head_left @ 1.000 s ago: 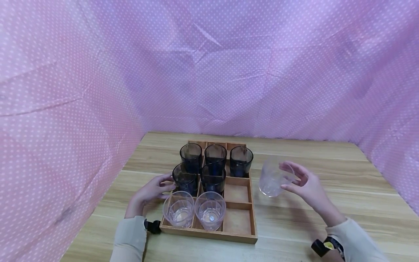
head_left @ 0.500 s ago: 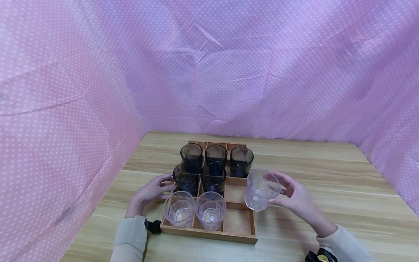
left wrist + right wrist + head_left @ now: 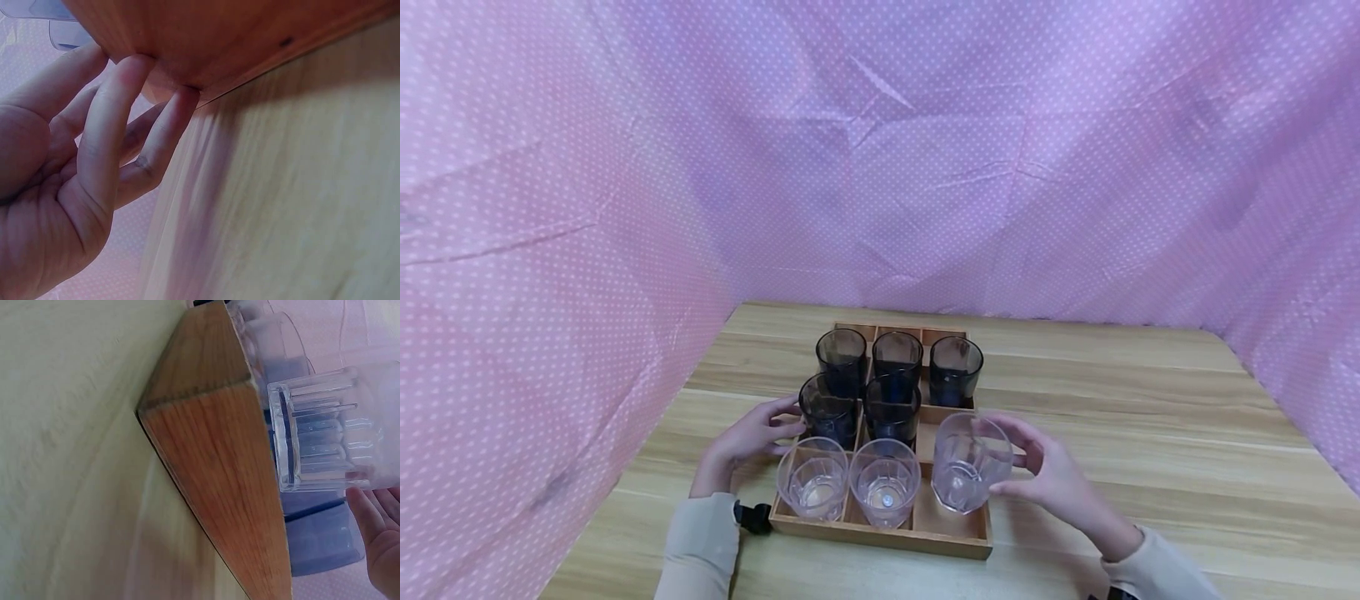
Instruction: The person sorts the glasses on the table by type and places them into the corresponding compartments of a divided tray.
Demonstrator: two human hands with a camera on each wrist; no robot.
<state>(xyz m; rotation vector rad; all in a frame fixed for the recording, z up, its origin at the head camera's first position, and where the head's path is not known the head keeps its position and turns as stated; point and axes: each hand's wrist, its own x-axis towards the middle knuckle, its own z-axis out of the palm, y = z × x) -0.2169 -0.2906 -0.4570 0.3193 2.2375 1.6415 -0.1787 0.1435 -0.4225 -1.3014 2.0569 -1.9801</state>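
Note:
A clear cup (image 3: 968, 467), slightly tilted, is held by the right hand (image 3: 1037, 475) above the front right compartment of a wooden divided tray (image 3: 880, 540). In the right wrist view, the fluted base of this clear cup (image 3: 319, 434) is above the tray's rim, and the thumb (image 3: 369, 519) is against its side. At the tray's left side is the left hand (image 3: 756, 435); its fingertips (image 3: 184, 100) touch the outer wall in the left wrist view. Two more clear cups, the left one (image 3: 811, 483) and the middle one (image 3: 883, 487), stand in the front row.
Several dark cups fill compartments behind, among them one at the right (image 3: 953, 375) and one at the left (image 3: 829, 412). Bare compartment floor shows behind the held cup. The wooden table (image 3: 1120, 417) extends right of the tray; a pink dotted cloth (image 3: 880, 208) surrounds it.
The right hand has carried the clear cup leftward and toward the front, from beside the tray to over its front right compartment. The left hand stays at the tray's side.

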